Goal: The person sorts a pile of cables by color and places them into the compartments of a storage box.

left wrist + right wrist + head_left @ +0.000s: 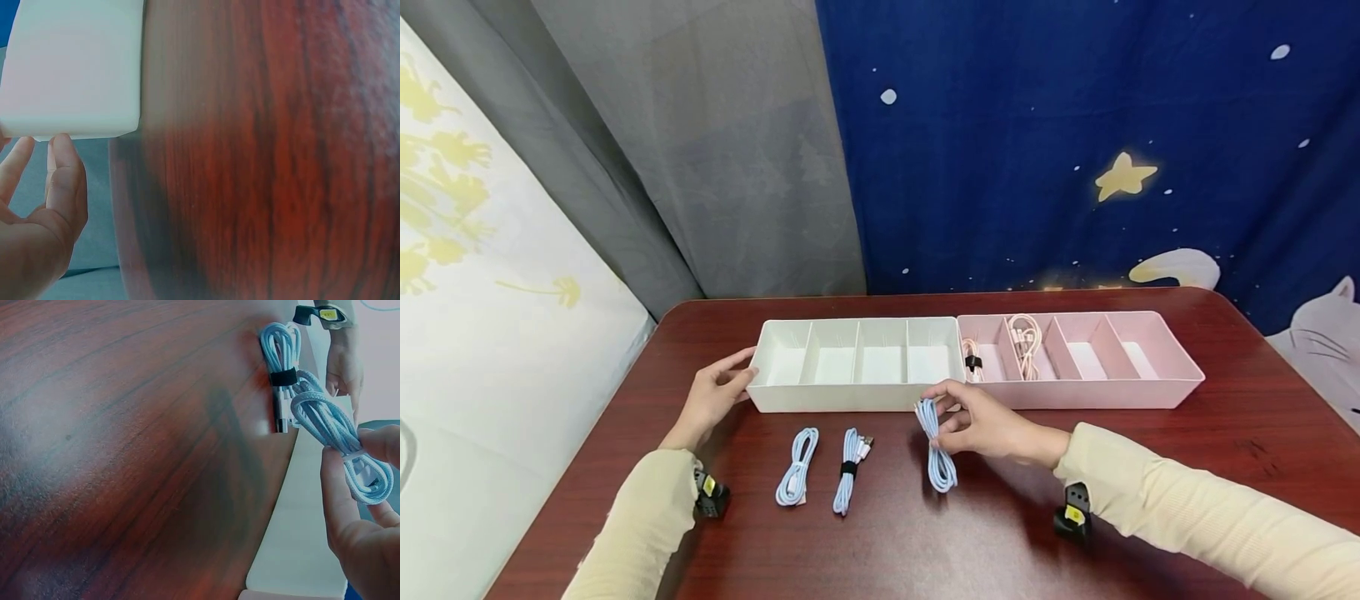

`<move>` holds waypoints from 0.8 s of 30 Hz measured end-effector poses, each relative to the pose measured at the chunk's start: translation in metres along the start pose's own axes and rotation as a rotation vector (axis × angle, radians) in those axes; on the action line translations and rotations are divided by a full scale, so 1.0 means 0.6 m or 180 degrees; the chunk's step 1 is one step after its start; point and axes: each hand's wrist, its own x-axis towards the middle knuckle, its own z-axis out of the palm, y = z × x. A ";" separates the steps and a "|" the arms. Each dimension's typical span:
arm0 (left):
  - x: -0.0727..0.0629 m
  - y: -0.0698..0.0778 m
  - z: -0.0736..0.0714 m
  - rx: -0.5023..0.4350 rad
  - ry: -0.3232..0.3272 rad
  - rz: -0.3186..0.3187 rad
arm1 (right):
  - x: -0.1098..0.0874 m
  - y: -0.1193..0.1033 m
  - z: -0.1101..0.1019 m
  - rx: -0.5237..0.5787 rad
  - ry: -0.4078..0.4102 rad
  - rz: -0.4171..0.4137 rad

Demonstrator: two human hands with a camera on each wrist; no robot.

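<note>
My right hand (981, 421) pinches a coiled light-blue charging cable (942, 467) between thumb and fingers, held above the table in front of the white divided box (835, 398). In the right wrist view the same coiled cable (325, 419) hangs from the fingertips. My left hand (711, 400) touches the left end of the white box with its fingers fairly straight; the left wrist view shows the fingers (65, 181) against the box's end wall (75, 75). Two more blue cables lie on the table: one coiled (797, 468), one with a black strap (847, 472).
A pink divided box (1097, 395) adjoins the white box on the right. Its two leftmost compartments hold a black-strapped pink cable (972, 360) and another coiled pink cable (1026, 342). Both boxes stand on a dark red wooden table (1000, 542). Curtains hang behind.
</note>
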 end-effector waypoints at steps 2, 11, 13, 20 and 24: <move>-0.001 0.001 0.001 0.0003 -0.0005 -0.0001 | 0.000 -0.002 0.000 -0.0012 0.0005 0.0026; -0.002 0.002 0.000 -0.0007 0.0011 -0.0018 | 0.000 -0.015 -0.007 -0.0196 0.0041 -0.0017; -0.002 0.002 0.000 -0.0010 0.0013 -0.0016 | 0.001 -0.017 -0.009 -0.0239 0.0046 -0.0078; -0.002 0.002 0.001 0.0012 -0.0001 -0.0012 | 0.003 -0.022 -0.015 -0.0315 0.0043 -0.0184; -0.002 0.002 0.000 0.0008 0.0007 -0.0014 | 0.004 -0.024 -0.018 -0.0343 0.0060 -0.0156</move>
